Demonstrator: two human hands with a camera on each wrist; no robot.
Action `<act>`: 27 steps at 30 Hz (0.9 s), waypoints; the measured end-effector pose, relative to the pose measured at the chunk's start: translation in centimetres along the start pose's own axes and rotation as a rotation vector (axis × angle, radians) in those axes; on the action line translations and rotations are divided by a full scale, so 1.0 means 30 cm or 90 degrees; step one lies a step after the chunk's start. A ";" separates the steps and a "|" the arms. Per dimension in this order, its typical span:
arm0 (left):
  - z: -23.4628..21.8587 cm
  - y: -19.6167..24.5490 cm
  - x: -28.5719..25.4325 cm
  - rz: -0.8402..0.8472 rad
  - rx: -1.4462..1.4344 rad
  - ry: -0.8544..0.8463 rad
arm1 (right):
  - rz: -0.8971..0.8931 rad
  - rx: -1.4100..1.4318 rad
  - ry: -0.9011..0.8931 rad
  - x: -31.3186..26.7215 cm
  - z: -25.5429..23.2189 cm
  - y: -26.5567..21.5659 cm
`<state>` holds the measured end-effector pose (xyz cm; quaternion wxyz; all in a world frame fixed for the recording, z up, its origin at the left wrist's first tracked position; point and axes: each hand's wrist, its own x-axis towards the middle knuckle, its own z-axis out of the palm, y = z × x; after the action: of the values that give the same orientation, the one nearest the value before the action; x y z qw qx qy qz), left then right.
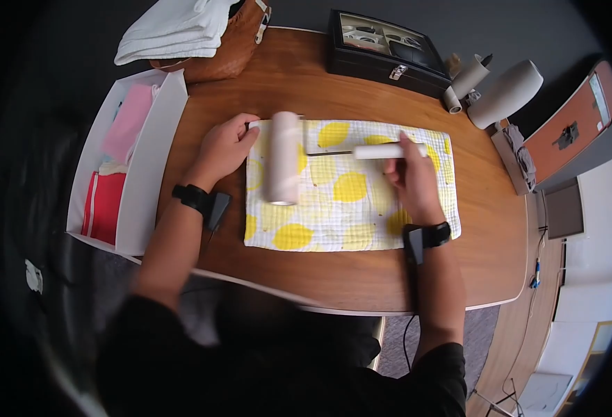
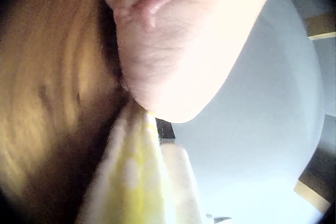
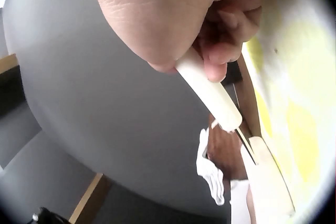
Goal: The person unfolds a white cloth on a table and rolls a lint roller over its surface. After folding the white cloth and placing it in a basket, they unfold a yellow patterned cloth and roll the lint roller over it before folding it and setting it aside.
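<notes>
My right hand grips the white handle of a lint roller. Its pale roll, blurred in the head view, lies across the left part of a folded cloth printed with yellow lemons. In the right wrist view the fingers curl round the handle, and a thin rod runs from it to the roll. At the cloth's upper left corner, my left hand pinches the edge. The left wrist view shows the cloth drawn up to a narrow fold beneath the thumb.
On the left stands a white box with pink and red cloths. White towels lie over a brown bag at the back left. A black glass-topped case and a grey-white vase-like object stand along the back.
</notes>
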<state>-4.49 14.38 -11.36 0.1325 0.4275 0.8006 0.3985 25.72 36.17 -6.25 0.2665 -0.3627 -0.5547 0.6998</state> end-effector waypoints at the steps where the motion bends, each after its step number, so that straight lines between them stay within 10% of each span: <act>1: -0.004 0.014 -0.005 -0.006 -0.006 -0.002 | 0.029 -0.001 -0.013 -0.016 0.036 -0.008; 12: -0.002 -0.001 -0.014 0.011 0.004 0.025 | -0.157 0.130 0.314 0.131 -0.418 0.004; 17: -0.004 0.003 -0.009 0.006 0.024 0.024 | -0.117 0.108 0.395 0.139 -0.320 0.000; 22: -0.002 -0.001 -0.002 0.016 0.021 0.019 | -0.026 -0.203 0.113 0.016 0.008 0.035; 27: 0.033 -0.080 0.016 0.072 -0.065 0.046 | -0.054 -0.110 0.058 -0.016 0.107 0.030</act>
<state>-5.63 14.51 -13.74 0.1023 0.4498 0.7581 0.4609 23.45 33.71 -6.64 0.2887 -0.3921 -0.6153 0.6200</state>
